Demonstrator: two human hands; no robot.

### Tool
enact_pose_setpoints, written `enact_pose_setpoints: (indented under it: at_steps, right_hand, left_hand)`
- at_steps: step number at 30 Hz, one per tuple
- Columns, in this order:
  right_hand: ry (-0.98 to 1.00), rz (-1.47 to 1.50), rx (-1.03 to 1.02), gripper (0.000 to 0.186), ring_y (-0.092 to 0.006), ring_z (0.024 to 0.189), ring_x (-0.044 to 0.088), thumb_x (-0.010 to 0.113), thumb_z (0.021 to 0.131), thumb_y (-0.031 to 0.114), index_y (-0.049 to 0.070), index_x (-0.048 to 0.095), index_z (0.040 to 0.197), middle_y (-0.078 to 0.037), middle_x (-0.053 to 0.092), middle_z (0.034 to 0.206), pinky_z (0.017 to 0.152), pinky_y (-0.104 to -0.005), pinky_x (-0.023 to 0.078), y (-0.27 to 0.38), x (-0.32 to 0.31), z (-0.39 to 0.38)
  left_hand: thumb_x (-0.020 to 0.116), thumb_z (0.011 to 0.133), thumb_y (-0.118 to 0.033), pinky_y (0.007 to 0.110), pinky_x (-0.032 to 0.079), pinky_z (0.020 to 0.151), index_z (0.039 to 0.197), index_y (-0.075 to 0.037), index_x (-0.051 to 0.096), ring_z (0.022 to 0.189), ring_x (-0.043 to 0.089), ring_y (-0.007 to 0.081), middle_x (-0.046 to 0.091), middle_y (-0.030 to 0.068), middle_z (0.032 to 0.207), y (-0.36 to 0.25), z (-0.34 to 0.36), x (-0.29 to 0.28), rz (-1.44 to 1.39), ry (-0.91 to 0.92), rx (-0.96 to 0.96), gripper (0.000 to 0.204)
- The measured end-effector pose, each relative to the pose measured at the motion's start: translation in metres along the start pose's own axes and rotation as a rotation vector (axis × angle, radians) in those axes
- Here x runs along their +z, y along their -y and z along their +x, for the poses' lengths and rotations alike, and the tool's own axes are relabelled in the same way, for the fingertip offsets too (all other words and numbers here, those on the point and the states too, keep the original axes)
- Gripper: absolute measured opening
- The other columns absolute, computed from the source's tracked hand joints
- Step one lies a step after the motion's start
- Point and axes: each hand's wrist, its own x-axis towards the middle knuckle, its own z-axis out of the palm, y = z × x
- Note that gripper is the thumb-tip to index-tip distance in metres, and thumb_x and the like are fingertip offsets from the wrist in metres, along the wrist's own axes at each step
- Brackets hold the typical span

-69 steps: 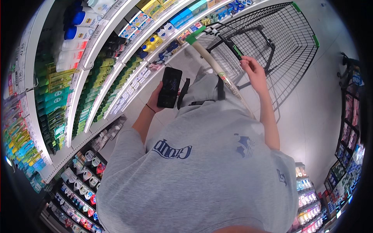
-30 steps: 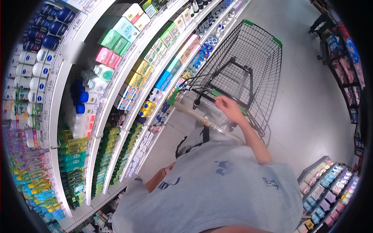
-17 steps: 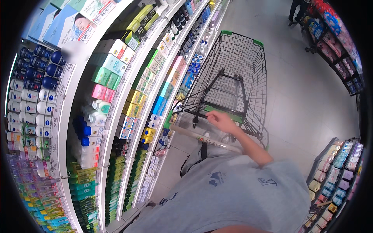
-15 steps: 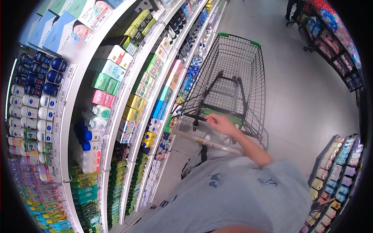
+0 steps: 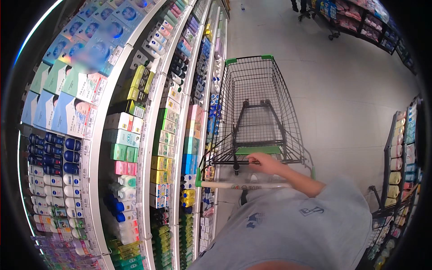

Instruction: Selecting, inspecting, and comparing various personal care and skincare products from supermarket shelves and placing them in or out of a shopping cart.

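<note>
In front of me stands a black wire shopping cart (image 5: 229, 110) with green corner pieces and nothing visible in its basket. My right hand (image 5: 265, 164) reaches over the cart's pale handlebar (image 5: 220, 185). Its fingers are curled closed on the black rear rim of the basket, beside the green panel (image 5: 258, 150); the fingertips are partly hidden. My forearm comes out of a grey-blue short sleeve. My left hand cannot be seen.
Close along the left run tall white shelves (image 5: 143, 180) with boxes, bottles and roll-on deodorants (image 5: 72, 156). A dark rack (image 5: 390, 180) of packaged goods stands at the right. Farther off are another rack (image 5: 351, 18) and a person's legs (image 5: 299, 5). Grey floor (image 5: 346, 112) lies between.
My view has turned, so the shelf goods sit lower and the cart points more straight ahead. The right hand stays at the cart's rear rim.
</note>
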Motion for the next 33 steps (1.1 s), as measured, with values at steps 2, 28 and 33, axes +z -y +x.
enact_pose_setpoints:
  at_steps: [2, 28, 33]
  right_hand:
    - [-0.071, -0.021, -0.003, 0.037, -0.0279, 0.090, 0.063, 0.067, 0.087, 0.018, 0.003, 0.057, 0.120, -0.013, 0.065, 0.098, 0.081, -0.0363, 0.050, -0.004, -0.013, -0.018]
    - [0.355, -0.648, 0.460, 0.038, -0.0348, 0.084, 0.067, 0.063, 0.082, 0.040, 0.007, 0.059, 0.100, -0.015, 0.068, 0.086, 0.070, -0.0484, 0.052, 0.005, -0.075, -0.165]
    - [0.335, -0.646, 0.381, 0.037, -0.0342, 0.086, 0.067, 0.062, 0.082, 0.040, 0.008, 0.059, 0.100, -0.013, 0.067, 0.089, 0.070, -0.0484, 0.053, 0.002, -0.083, -0.164]
  left_hand:
    - [0.056, 0.092, -0.030, 0.043, 0.035, 0.107, 0.142, -0.004, 0.039, 0.132, 0.041, 0.0331, 0.042, 0.0193, 0.143, 0.000, 0.004, -0.015, 0.050, 0.012, 0.027, 0.059]
    - [0.055, 0.092, -0.022, 0.042, 0.033, 0.108, 0.142, -0.003, 0.041, 0.134, 0.039, 0.0351, 0.041, 0.0201, 0.146, -0.025, 0.048, -0.074, 0.348, 0.011, 0.221, 0.055]
    - [0.054, 0.092, -0.020, 0.042, 0.033, 0.108, 0.142, -0.002, 0.041, 0.135, 0.038, 0.0354, 0.040, 0.0203, 0.146, -0.041, 0.071, -0.054, 0.339, -0.077, 0.246, 0.054]
